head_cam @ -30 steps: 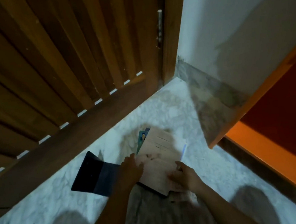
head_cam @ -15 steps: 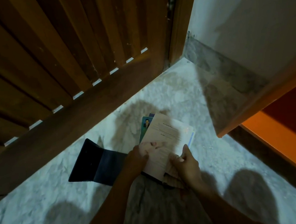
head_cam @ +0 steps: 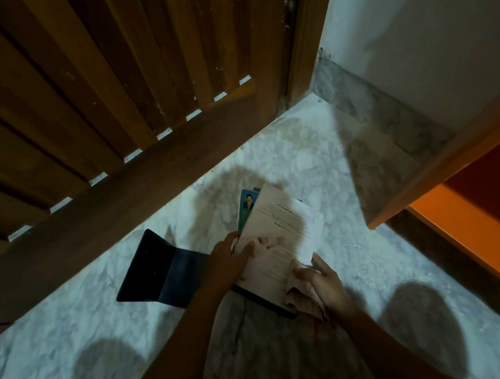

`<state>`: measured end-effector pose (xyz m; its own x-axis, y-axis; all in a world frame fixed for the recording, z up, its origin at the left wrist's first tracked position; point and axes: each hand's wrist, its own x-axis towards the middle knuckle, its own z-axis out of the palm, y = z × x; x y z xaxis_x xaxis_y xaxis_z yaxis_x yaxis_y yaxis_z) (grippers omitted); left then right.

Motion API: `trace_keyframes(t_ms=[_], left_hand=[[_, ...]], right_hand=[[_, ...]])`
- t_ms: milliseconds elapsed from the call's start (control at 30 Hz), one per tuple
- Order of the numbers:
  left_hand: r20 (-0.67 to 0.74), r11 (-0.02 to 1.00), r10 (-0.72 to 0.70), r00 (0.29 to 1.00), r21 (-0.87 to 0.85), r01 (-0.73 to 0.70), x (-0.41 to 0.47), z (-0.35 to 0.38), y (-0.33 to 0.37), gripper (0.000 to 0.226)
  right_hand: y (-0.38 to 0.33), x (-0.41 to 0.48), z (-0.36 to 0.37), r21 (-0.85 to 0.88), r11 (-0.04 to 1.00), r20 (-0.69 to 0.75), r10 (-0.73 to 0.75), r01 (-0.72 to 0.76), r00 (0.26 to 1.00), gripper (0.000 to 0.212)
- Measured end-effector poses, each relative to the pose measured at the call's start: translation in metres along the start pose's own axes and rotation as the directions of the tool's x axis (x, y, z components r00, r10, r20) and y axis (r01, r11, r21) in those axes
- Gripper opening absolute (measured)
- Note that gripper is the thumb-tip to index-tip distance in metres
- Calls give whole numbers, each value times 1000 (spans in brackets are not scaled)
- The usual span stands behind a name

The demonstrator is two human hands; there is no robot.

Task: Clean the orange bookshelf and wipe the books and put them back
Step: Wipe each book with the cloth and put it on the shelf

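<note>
Bare forearms; a greyish, faintly patterned garment (dim light) covers the legs.

i get a dim feed, with weak light from behind the camera casting soft round shadows on the pale floor. the wide lens bends the door slats, and print on the book is too soft to read.

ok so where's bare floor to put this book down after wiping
Bare marble floor lies to the right, between the book and the orange bookshelf, and ahead in the corner by the wooden door and the skirting. Crowded on the left: the open dark folder lies beside the left hand.
</note>
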<state>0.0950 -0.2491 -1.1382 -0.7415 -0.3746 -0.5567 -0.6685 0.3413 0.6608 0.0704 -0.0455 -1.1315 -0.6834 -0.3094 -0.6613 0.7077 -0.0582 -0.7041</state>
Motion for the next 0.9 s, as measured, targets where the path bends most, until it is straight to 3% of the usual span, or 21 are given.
trace_keyframes(t_ms=[300, 433, 567, 667, 767, 900], left_hand=[[-39, 990, -71, 997, 116, 75, 4, 8, 6, 56], [-91, 997, -79, 993, -4, 79, 0, 6, -5, 57], [-97, 979, -89, 991, -189, 69, -6, -3, -2, 39], [-25, 939, -13, 1000, -344, 3, -8, -16, 4, 25], [-1, 891, 102, 995, -444, -92, -13, -25, 9, 33], [-82, 895, 233, 969, -373, -247, -26, -32, 23, 40]], right_hand=[[2, -2, -1, -31, 999, 96, -18, 21, 995, 52], [0, -3, 3, -57, 998, 125, -26, 34, 992, 54], [1, 1, 7, -39, 999, 166, -12, 19, 986, 58], [5, 5, 9, -46, 999, 169, -17, 25, 985, 57], [6, 5, 10, -75, 996, 197, -31, 46, 980, 54], [-4, 11, 14, -395, 915, 139, -29, 82, 990, 36]])
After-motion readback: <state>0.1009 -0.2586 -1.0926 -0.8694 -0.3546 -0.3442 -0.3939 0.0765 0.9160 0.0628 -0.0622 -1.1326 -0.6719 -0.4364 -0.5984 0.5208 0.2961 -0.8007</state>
